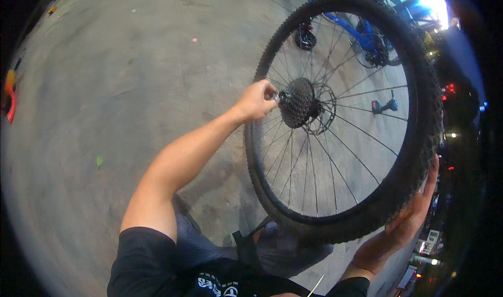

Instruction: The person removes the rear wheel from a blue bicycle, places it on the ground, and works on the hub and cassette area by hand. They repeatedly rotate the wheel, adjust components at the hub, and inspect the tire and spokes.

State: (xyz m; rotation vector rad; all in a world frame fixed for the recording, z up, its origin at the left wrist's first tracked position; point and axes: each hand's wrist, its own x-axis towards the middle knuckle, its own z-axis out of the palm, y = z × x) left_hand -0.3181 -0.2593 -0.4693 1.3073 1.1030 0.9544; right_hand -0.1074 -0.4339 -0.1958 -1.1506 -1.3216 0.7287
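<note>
A bicycle wheel (335,224) with a knobby black tyre is tilted upright in front of me. At its hub is a dark cassette (297,103), with a brake disc (328,110) behind it. My left hand (258,101) is closed, its fingertips pinched on a small silvery piece at the axle end beside the cassette; the fingers partly hide that piece. My right hand (411,213) rests against the tyre's outer tread at the lower right, fingers stretched out along it. Its thumb cannot be made out.
Beyond the wheel stands a blue bicycle (361,37). A cordless drill (385,105) on the concrete floor (131,51) shows through the spokes. An orange-red object (10,95) lies at the far left, and a green leaf (99,162) lies nearer. Bright lights shine at the upper right.
</note>
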